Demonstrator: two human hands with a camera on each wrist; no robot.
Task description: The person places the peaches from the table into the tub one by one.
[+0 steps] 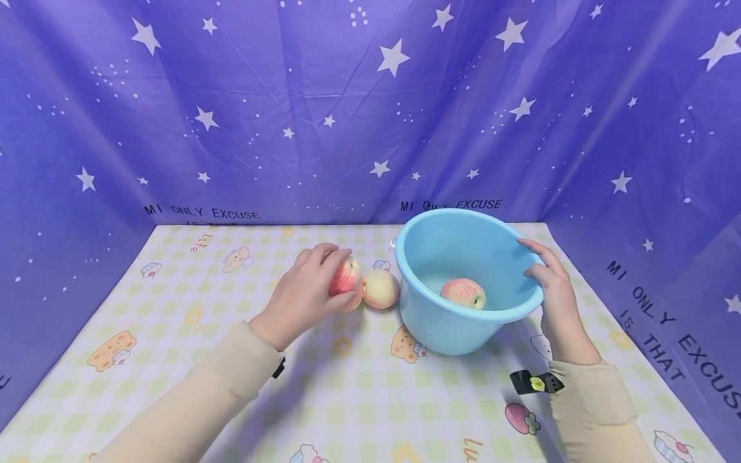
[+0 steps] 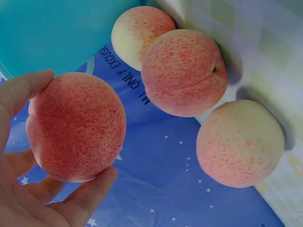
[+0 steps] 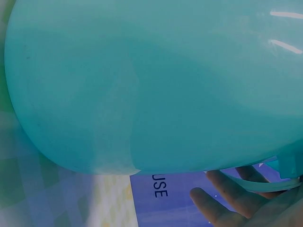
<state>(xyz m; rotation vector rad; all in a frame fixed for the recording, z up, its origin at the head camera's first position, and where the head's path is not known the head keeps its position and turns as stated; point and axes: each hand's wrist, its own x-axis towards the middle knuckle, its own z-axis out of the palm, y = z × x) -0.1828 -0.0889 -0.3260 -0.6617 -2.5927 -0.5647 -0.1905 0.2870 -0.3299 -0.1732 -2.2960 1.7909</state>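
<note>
Left hand (image 1: 301, 283) grips one reddish peach (image 2: 76, 126) between thumb and fingertips, left of the bucket, outside it. Risk: fingertip hold on a round fruit; an uneven squeeze could let it roll out.

Three loose peaches sit by that hand in the left wrist view: a pale peach (image 2: 240, 143), a blushed peach (image 2: 184, 73), and a third peach (image 1: 381, 288) just beside the bucket wall. Knuckles or a dropped fruit could knock them, and round things would likely roll on the tablecloth (image 1: 191, 379). Sliding the bucket left would shove the third.

Blue bucket (image 1: 448, 331): rim slopes down to the right in the head view; can't tell if the base is flat. One peach inside (image 1: 463, 293). Clipping the near-left rim could bounce a fruit off; dropping from height could bruise both.

Right hand (image 1: 558, 296) has fingers hooked over the right rim. Pulling down there could tip it.
</note>
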